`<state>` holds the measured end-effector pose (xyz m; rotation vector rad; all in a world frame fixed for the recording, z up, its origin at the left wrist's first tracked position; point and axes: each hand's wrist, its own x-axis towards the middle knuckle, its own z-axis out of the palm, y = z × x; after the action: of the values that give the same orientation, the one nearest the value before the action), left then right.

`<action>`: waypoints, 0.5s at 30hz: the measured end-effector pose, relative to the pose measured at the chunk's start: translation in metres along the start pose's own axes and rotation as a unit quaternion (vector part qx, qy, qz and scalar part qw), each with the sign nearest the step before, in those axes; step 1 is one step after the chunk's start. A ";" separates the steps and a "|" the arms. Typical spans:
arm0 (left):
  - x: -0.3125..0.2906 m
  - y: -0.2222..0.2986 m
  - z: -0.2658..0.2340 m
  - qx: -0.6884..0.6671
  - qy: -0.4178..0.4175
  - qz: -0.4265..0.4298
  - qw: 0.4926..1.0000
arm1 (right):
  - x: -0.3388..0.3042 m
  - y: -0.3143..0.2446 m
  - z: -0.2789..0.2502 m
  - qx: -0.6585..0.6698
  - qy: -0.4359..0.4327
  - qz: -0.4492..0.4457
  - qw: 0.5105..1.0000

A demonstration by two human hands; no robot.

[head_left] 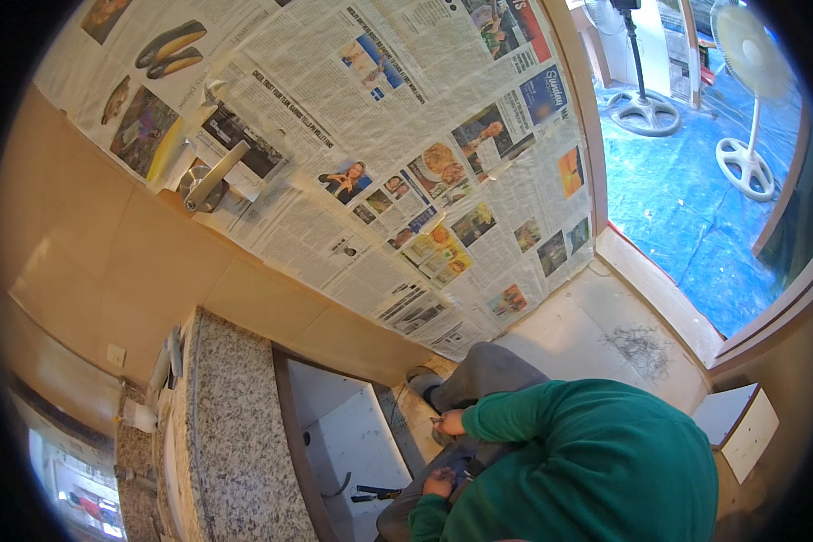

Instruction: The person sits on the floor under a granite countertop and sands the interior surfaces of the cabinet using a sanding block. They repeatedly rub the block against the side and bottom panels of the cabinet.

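Pliers (377, 493) with dark handles lie on the white floor of an open cabinet (352, 425) under a speckled granite counter (230, 425), just beside the lower of two hands in view. Both hands belong to a person in a green sweatshirt (596, 470) and grey trousers who crouches in front of the cabinet, seen from above. The nearer hand (439, 485) sits curled close to the pliers' handles, and it is too small to tell whether the fingers touch the tool or grip anything. The other hand (449, 421) rests by the knee near the cabinet's front edge, loosely closed, its hold likewise unclear. None of the wearer's own hands show.

A door (406, 154) covered in taped newspaper fills the upper middle, with a metal lever handle (210, 181) poking through. Beyond the doorway a blue tarp (686, 199) covers the floor, where two standing fans (745, 99) rest. A small white box (741, 425) stands at the right.
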<state>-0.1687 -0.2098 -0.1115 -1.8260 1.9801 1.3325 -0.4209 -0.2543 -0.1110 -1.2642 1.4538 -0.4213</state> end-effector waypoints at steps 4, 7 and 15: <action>0.006 -0.006 0.001 -0.015 -0.009 -0.016 1.000 | -0.003 -0.003 -0.002 -0.029 -0.017 0.001 0.999; 0.012 -0.010 0.002 -0.049 -0.026 -0.023 0.998 | -0.008 -0.005 -0.005 -0.028 -0.014 0.000 1.000; 0.010 -0.007 0.002 0.013 -0.013 -0.001 1.000 | -0.014 -0.010 -0.010 -0.026 -0.053 0.024 0.998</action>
<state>-0.1656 -0.2148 -0.1226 -1.7889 1.9735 1.3181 -0.4277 -0.2493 -0.0931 -1.2709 1.4097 -0.2827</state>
